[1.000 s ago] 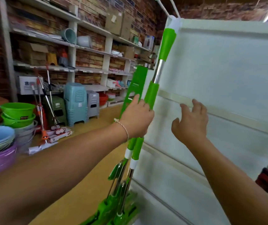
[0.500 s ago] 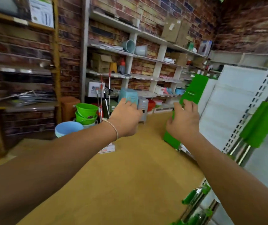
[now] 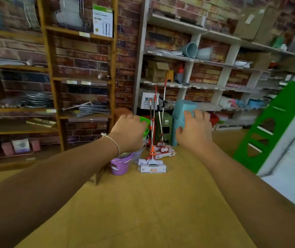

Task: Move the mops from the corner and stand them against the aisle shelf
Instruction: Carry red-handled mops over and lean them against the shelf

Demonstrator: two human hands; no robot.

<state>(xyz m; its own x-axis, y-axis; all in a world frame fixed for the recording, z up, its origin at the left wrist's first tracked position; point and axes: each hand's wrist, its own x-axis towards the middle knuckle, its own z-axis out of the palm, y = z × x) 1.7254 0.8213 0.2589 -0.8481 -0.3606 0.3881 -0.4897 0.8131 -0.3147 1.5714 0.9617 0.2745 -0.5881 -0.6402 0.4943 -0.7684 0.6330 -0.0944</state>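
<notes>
Swung left since half a second back, away from the white aisle shelf, now only at the right edge of frame; closer to the brick corner, too. Both hands out ahead and empty: left hand just left of centre, fingers loosely curled downward, holding nothing; right hand just right of centre, fingers relaxed and spread, also holding nothing.

Standing between the two hands, at centre frame: red mops, leaning on the grey wall shelf, heads on the floor. Three handles by count, though blur leaves that unsure; two boxed heads plainly seen low down, a third likely behind.

Best done, by judgement: step in close, grip each handle at mid-height, lift clear of the floor before turning so the boxed heads don't snag the purple bucket just to their left. Handles thin and top-heavy; likely to tip if grabbed near the top.

Also countable: one purple bucket, one teal stool stack, one green panel at right.
</notes>
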